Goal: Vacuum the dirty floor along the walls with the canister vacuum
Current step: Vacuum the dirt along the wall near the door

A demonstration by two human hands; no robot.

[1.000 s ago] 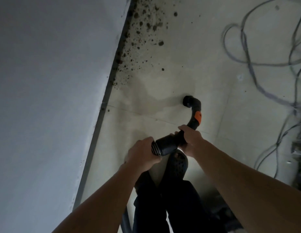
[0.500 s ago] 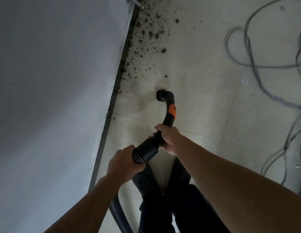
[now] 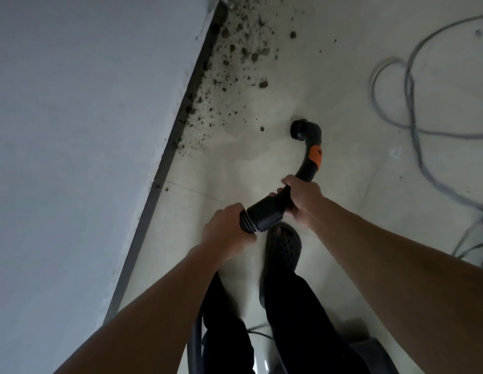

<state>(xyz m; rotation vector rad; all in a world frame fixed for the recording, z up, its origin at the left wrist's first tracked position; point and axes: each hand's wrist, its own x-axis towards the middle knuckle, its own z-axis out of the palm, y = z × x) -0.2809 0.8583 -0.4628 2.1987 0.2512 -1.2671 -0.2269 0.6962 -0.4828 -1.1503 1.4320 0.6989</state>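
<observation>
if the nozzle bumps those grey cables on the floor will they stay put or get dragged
Probably dragged: the grey cables lie in loose loops, so they look floppy and light. Thin as they are, the nozzle might even catch one.

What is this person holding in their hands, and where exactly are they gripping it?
The vacuum's black handle tube: the right hand grips it below the orange band, and the left hand grips the ribbed hose just behind the cuff.
</observation>
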